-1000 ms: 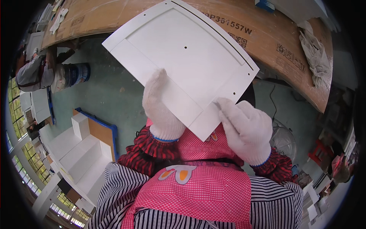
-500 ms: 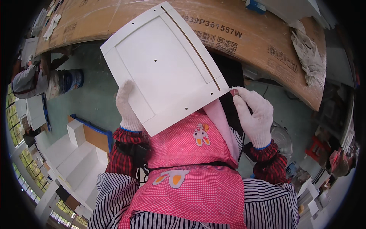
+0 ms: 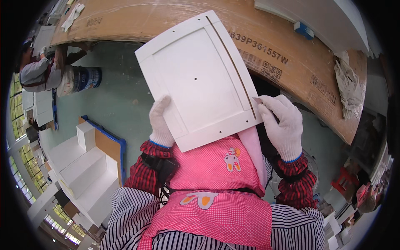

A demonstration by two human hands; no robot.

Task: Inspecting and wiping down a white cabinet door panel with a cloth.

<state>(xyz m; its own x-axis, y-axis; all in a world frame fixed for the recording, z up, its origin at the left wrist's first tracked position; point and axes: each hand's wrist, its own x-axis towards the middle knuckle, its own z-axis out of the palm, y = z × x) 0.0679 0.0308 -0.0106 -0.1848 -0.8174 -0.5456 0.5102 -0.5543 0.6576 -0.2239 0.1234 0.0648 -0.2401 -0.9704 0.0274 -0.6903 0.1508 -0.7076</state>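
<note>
A white panel (image 3: 187,96) with a recessed middle, a long groove along its right side and several small holes leans tilted over my lap. My left hand (image 3: 161,121), in a white knit glove, grips its left edge; the thumb lies on the face and the other fingers are hidden behind. Beside the groove's lower end, my gloved right hand (image 3: 285,123) pinches a small thin reddish-grey piece (image 3: 257,100). That piece is at the panel's right edge, and its kind is too small to tell.
A cardboard-covered bench (image 3: 175,21) lies ahead, with a crumpled cloth (image 3: 349,89) and a small blue box (image 3: 303,30) on it. White box-like furniture (image 3: 93,175) stands at left. Another person (image 3: 41,75) works far left beside a blue bucket (image 3: 89,78). A red stool (image 3: 345,179) is at right.
The panel and my left hand appear farther right and slightly lower in view. My right hand has moved the small piece from the panel's lower right corner up along its right edge.
</note>
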